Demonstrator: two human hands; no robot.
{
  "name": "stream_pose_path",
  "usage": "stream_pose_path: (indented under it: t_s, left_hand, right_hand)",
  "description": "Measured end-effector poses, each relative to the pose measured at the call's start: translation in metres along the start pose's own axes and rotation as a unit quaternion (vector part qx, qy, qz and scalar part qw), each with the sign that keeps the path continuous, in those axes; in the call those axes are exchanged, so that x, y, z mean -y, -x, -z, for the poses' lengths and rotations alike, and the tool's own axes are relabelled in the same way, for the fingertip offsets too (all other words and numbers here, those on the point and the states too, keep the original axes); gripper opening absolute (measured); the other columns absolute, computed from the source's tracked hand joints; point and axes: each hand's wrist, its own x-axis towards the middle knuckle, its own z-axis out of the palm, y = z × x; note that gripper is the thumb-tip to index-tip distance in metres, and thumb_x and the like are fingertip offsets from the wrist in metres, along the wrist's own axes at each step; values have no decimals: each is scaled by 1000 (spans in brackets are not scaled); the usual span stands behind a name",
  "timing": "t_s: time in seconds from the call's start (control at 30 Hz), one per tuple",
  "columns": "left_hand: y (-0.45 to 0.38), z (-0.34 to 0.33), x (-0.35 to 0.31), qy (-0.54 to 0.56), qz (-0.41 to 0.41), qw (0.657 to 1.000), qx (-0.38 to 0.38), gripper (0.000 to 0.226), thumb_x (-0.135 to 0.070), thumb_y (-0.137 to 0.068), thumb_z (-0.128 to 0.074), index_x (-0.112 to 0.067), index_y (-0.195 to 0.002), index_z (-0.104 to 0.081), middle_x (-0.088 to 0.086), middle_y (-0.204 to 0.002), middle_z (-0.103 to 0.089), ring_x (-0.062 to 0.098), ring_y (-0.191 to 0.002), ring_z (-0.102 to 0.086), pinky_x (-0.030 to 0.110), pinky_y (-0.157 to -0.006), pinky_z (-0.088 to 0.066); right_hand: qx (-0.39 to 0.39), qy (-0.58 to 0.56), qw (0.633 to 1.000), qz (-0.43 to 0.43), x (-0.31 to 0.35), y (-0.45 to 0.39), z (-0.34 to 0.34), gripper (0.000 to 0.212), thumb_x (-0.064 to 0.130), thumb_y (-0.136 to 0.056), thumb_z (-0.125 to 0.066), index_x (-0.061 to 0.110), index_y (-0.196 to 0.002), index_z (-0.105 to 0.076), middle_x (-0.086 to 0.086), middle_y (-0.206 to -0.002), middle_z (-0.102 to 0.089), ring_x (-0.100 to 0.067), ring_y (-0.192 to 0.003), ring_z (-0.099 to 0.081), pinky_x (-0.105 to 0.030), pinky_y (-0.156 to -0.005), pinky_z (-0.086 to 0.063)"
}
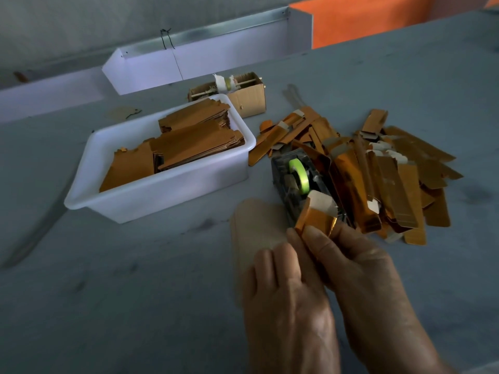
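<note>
Grey, scuffed surface (121, 279) spreads under my left hand (286, 287) and right hand (359, 268), both pinching one folded gold carton (317, 221) that pokes past my fingertips. Just beyond sits a tape dispenser (294, 176), a white tub (162, 195) further left, and an orange panel (364, 20) far behind.

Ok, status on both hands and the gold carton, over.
Left hand and right hand both grip the gold carton, end flap open. Tape dispenser close behind it, pile of cartons alongside.
</note>
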Motion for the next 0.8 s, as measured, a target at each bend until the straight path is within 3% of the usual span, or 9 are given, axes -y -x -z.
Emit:
stream_pose_path:
  t_s: [0.13, 0.23, 0.27, 0.33, 0.4, 0.47, 0.57, 0.67, 0.8]
  left_hand:
    - [3, 2, 0, 15, -5, 1000, -18, 37, -12, -62, -56, -13, -91, -78, 3, -65, -55, 21, -63, -55, 24, -41, -40]
    - [4, 2, 12, 212, 59, 975, -9, 44, -1, -58, -81, -22, -97, -75, 1, -76, -60, 19, -67, -64, 26, -47, -49]
    - [1, 4, 18, 320, 125, 939, -10, 38, -3, -66, -82, -27, -94, -73, -1, -81, -63, 15, -70, -66, 24, -54, -51]
    - [-6, 6, 28, 537, 273, 795, 74, 19, -12, -74, -79, -26, -82, -70, 0, -77, -70, 12, -64, -67, 27, -54, -54]
    - [-10, 7, 39, 648, 319, 667, 181, 11, -18, -65, -78, -16, -74, -72, 9, -72, -71, 19, -59, -69, 31, -50, -56]
    - [-12, 8, 46, 684, 314, 619, 226, 15, -21, -60, -73, -11, -70, -74, 12, -69, -69, 20, -57, -67, 25, -49, -53]
    - [-12, 9, 47, 691, 310, 607, 241, 17, -23, -60, -71, -11, -72, -75, 10, -64, -65, 15, -51, -61, 20, -45, -48]
    - [-17, 8, 43, 686, 318, 626, 189, 9, -18, -64, -77, -11, -68, -73, 9, -56, -60, 15, -45, -52, 20, -40, -39]
    - [-27, 6, 49, 668, 368, 644, 59, 14, -4, -84, -62, -7, -71, -64, 2, -52, -53, 7, -40, -41, 16, -35, -28]
  right_hand:
    - [-9, 44, 999, -7, -3, 0, 1, 26, 45, -60, -65, 24, -74, -70, 0, -69, -70, -11, -68, -68, -23, -62, -52]
    - [-15, 37, 999, 1, -3, -3, 0, 23, 41, -59, -63, 27, -76, -71, -1, -72, -70, -16, -75, -68, -31, -72, -53]
    - [-15, 29, 999, 5, -3, -4, 0, 23, 40, -59, -63, 27, -76, -71, -3, -73, -70, -20, -78, -68, -33, -74, -54]
    - [-10, 22, 1000, 13, -1, -3, -1, 22, 40, -60, -63, 25, -74, -70, -3, -71, -68, -21, -78, -66, -34, -74, -54]
    - [4, 22, 1000, 10, 1, -1, -2, 20, 42, -60, -63, 26, -70, -70, 4, -64, -63, -12, -68, -63, -28, -68, -49]
    - [13, 39, 999, 7, 1, -1, 0, 22, 45, -57, -63, 28, -68, -69, 8, -62, -61, -6, -65, -59, -24, -66, -45]
    - [28, 107, 994, 11, 5, -4, 4, 30, 51, -57, -58, 27, -74, -69, 4, -67, -64, -5, -66, -61, -22, -65, -44]
    - [5, 190, 980, 65, 15, -11, 13, 42, 59, -60, -52, 24, -75, -68, 5, -72, -65, -6, -68, -61, -18, -59, -43]
    - [-110, 303, 933, 157, 27, -34, 41, 16, 38, -83, -58, 26, -86, -68, 1, -87, -63, -3, -67, -55, -12, -51, -37]
